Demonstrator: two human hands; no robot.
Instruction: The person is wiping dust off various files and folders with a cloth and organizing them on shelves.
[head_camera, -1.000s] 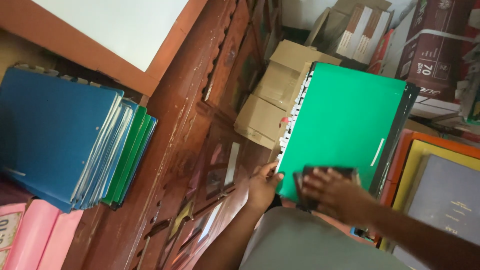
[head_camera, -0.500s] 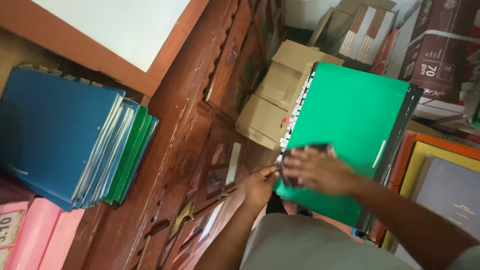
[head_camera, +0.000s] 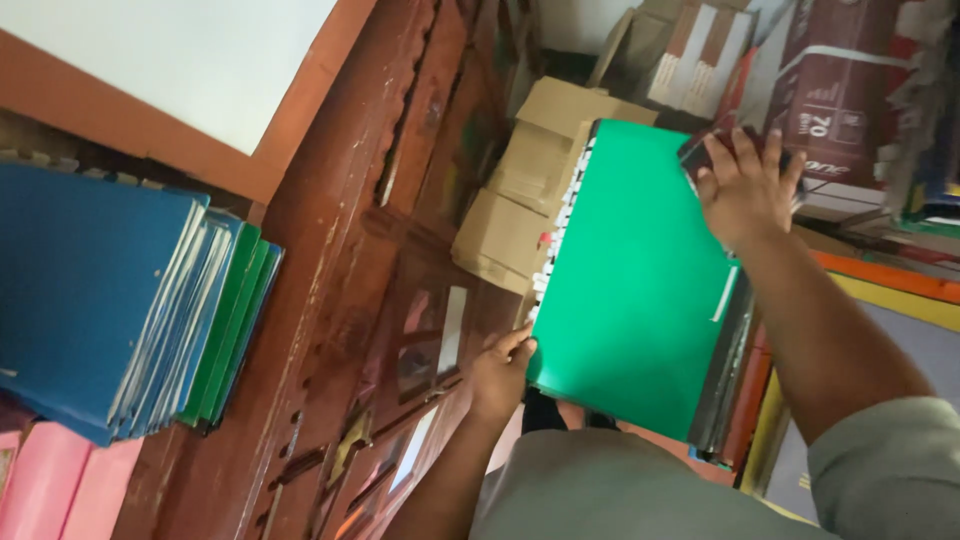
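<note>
A green folder (head_camera: 640, 290) with a white spiral spine is held up in front of me, on top of a few dark sheets. My left hand (head_camera: 500, 370) grips its lower left corner by the spine. My right hand (head_camera: 745, 185) lies at the folder's upper right corner, fingers spread, pressing a dark cloth (head_camera: 700, 150) against the cover. Most of the cloth is hidden under the palm.
A stack of blue and green folders (head_camera: 120, 300) lies on the left, with pink folders (head_camera: 50, 490) below it. Carved brown wooden furniture (head_camera: 400, 250) runs through the middle. Cardboard boxes (head_camera: 530, 180) sit behind the folder, a maroon box (head_camera: 850, 80) at top right, and orange and yellow boards (head_camera: 900, 290) at right.
My right hand has slid the dark cloth across the green cover, from the lower edge to the upper right corner. My left hand has kept its grip on the spine corner.
</note>
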